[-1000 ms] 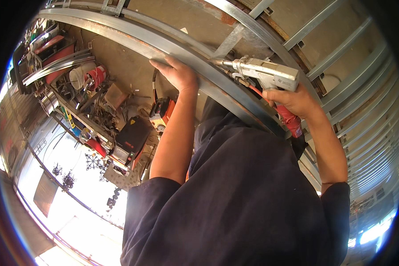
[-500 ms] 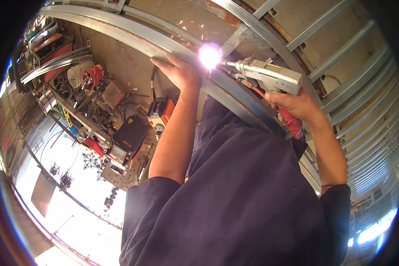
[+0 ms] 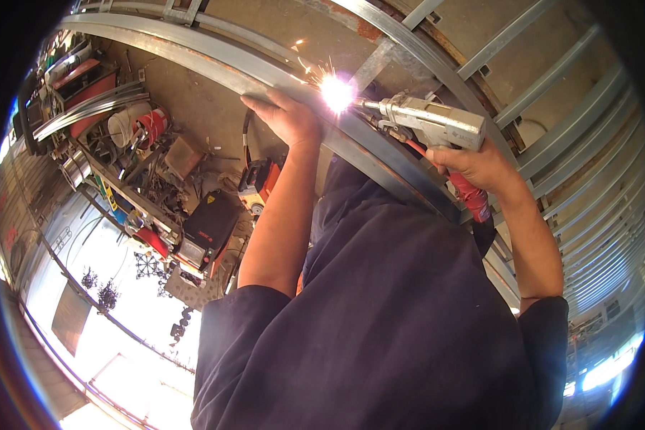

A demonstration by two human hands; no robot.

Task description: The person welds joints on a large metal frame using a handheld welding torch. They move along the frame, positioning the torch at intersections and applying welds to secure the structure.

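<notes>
My left hand (image 3: 292, 125) grips the near side of a long grey metal tube (image 3: 179, 51), thumb lying along its edge; the other fingers are partly hidden. In my right hand (image 3: 484, 168) is a silver welding gun (image 3: 437, 122) with a red-wrapped grip, held from behind with its nozzle pointing left. At the nozzle's tip a bright violet-white arc (image 3: 337, 94) burns against the tube, a little to the right of my left hand. Orange sparks fly up and left from it. The glare hides the spot under the arc.
A metal frame with several parallel bars (image 3: 545, 89) spreads across the right. Down on the left are an orange-and-black machine (image 3: 258, 185), a black boxy machine (image 3: 211, 223), a red-and-white bucket (image 3: 150, 125) and a cluttered bench (image 3: 122, 192). A stack of metal strips (image 3: 97, 107) lies beyond.
The arc and gun have shifted very slightly left, and sparks now spray more thickly beside the arc. Both hands keep their holds.
</notes>
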